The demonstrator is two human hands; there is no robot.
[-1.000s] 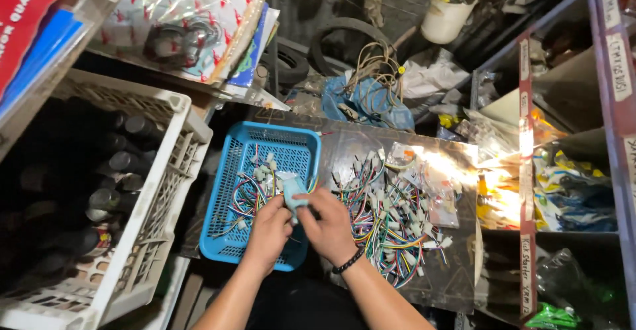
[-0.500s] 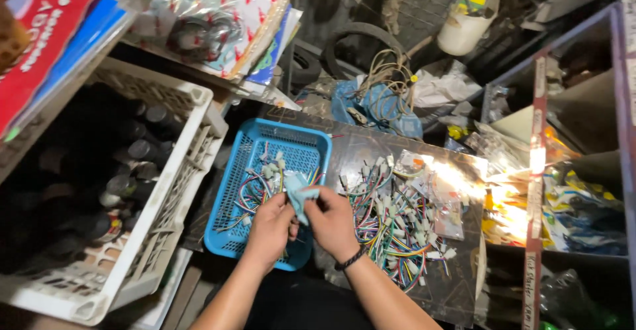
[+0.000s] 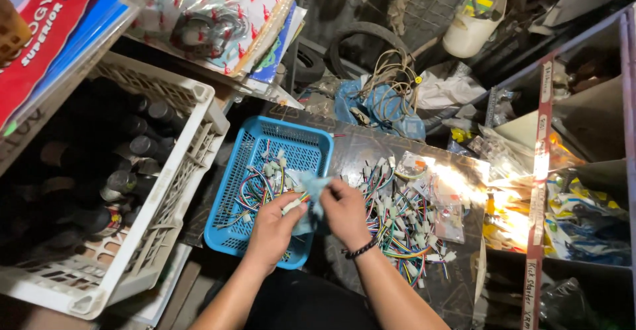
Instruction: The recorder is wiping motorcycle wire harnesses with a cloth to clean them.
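Cluttered shelves ring a dark counter [image 3: 371,148]. At its 9 o'clock edge, over the blue basket [image 3: 305,138], the left hand [image 3: 273,227] pinches a wire connector [image 3: 291,205]; the right hand [image 3: 344,209] closes on a pale blue cloth [image 3: 311,191]. Loose wires could snag on the pile of wire harnesses [image 3: 404,227] at 3 o'clock.

Item one, as I see it: a wire connector [image 3: 292,205], white plug end with short multicoloured leads, held level in my left hand [image 3: 273,229] above the near right corner of the blue basket [image 3: 233,240]. Item two: a pale blue cloth [image 3: 311,191], crumpled, wrapped partly about the plug, pinched by my right hand [image 3: 344,212] just right of the basket's rim.
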